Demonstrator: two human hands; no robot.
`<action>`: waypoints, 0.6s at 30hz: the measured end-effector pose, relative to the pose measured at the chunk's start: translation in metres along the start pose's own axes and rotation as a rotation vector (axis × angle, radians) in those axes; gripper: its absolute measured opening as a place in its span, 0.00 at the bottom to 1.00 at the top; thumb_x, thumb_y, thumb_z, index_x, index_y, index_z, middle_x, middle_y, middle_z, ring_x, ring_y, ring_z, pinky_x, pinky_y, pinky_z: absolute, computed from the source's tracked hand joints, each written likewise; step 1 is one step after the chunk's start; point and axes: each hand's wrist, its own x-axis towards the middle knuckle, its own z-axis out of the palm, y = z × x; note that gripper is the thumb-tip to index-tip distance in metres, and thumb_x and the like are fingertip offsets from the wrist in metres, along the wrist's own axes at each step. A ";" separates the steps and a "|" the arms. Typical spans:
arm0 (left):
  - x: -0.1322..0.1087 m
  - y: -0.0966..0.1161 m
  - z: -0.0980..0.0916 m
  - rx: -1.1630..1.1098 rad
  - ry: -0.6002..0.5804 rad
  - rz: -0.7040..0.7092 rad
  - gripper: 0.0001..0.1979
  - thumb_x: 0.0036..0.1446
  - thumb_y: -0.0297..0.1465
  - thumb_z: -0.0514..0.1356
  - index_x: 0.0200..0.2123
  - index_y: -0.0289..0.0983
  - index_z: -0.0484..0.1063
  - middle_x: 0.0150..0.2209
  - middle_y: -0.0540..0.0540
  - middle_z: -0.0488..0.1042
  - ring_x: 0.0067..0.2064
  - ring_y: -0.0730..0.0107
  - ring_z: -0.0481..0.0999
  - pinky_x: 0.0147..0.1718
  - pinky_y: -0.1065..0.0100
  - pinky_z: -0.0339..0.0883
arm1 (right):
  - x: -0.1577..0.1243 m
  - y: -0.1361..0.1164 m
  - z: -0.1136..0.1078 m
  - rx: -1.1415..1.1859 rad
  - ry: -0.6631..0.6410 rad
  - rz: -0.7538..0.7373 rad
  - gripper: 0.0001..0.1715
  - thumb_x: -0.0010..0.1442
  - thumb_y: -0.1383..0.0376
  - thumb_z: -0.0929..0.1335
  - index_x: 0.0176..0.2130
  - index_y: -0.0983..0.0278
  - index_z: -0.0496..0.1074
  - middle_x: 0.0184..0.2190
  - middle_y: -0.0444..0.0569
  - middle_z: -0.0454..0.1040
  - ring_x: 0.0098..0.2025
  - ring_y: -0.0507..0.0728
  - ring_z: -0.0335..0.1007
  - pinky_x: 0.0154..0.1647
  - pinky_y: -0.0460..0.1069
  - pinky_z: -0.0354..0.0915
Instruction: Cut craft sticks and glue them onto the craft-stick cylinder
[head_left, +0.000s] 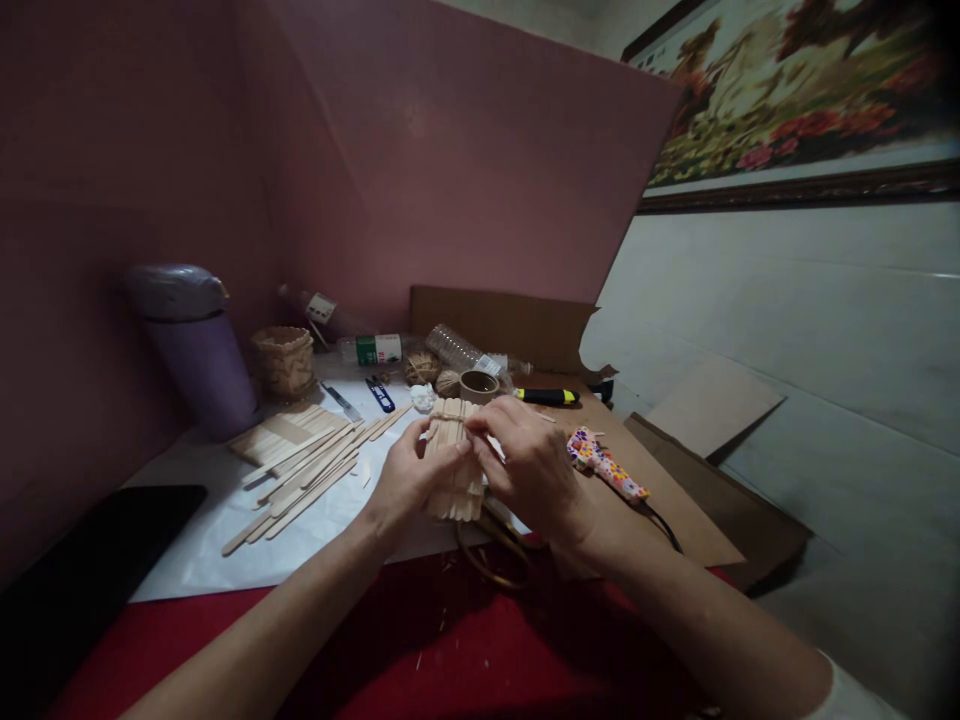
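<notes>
A small upright piece made of craft sticks (454, 497) set side by side is in my hands, with scalloped rounded ends at its lower edge. Twine (447, 418) runs around its upper part, and another band shows lower down. My left hand (409, 468) is closed on its left side, the thumb lying across the front. At the upper right of the piece, my right hand (529, 465) pinches at the twine, its fingertips partly hiding what they hold. Scissors (491, 572) lie just below the piece, partly covered by it and my right hand.
Loose craft sticks (315, 475) lie on white paper to the left. Behind are a woven pot (283, 362), a purple tumbler (202, 365), a blue cutter (380, 394), plastic bottles (454, 348) and a tape roll (478, 385). A patterned glue gun (606, 465) rests on cardboard at right.
</notes>
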 end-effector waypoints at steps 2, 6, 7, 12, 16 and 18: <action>0.000 0.001 0.000 0.043 0.016 0.012 0.30 0.45 0.41 0.69 0.49 0.32 0.67 0.44 0.39 0.75 0.43 0.57 0.75 0.39 0.63 0.69 | 0.001 0.001 0.000 -0.064 -0.035 -0.029 0.10 0.64 0.69 0.62 0.36 0.67 0.72 0.34 0.53 0.74 0.37 0.60 0.69 0.35 0.51 0.61; -0.001 0.003 0.000 0.133 0.035 0.010 0.33 0.45 0.44 0.68 0.51 0.33 0.66 0.45 0.37 0.76 0.44 0.54 0.75 0.40 0.61 0.69 | 0.000 0.004 -0.002 -0.086 -0.054 -0.023 0.09 0.64 0.68 0.63 0.35 0.67 0.72 0.32 0.52 0.73 0.35 0.58 0.68 0.36 0.51 0.61; -0.001 0.003 0.001 0.162 0.041 0.016 0.33 0.45 0.44 0.68 0.51 0.32 0.67 0.45 0.36 0.76 0.45 0.53 0.75 0.40 0.60 0.69 | 0.000 0.005 -0.002 -0.083 -0.057 -0.019 0.08 0.64 0.68 0.63 0.35 0.66 0.72 0.32 0.51 0.73 0.35 0.58 0.68 0.36 0.50 0.60; -0.002 0.003 0.001 0.277 0.048 0.099 0.34 0.47 0.44 0.67 0.54 0.33 0.66 0.48 0.36 0.74 0.49 0.51 0.73 0.43 0.58 0.69 | 0.001 0.009 -0.005 -0.077 -0.075 -0.022 0.09 0.64 0.68 0.63 0.34 0.66 0.71 0.32 0.51 0.74 0.35 0.58 0.69 0.35 0.50 0.59; -0.003 0.003 0.001 0.254 0.000 0.173 0.34 0.47 0.42 0.68 0.54 0.34 0.65 0.51 0.37 0.72 0.50 0.53 0.73 0.45 0.59 0.68 | 0.005 0.013 -0.006 -0.030 -0.118 0.029 0.08 0.63 0.68 0.63 0.35 0.67 0.70 0.31 0.51 0.73 0.32 0.57 0.68 0.33 0.51 0.58; -0.004 0.004 0.002 0.236 -0.006 0.163 0.34 0.47 0.42 0.68 0.55 0.34 0.64 0.51 0.37 0.72 0.50 0.53 0.73 0.46 0.58 0.69 | 0.006 0.014 -0.008 0.060 -0.165 0.088 0.07 0.62 0.68 0.63 0.36 0.67 0.70 0.29 0.49 0.73 0.29 0.56 0.67 0.31 0.50 0.57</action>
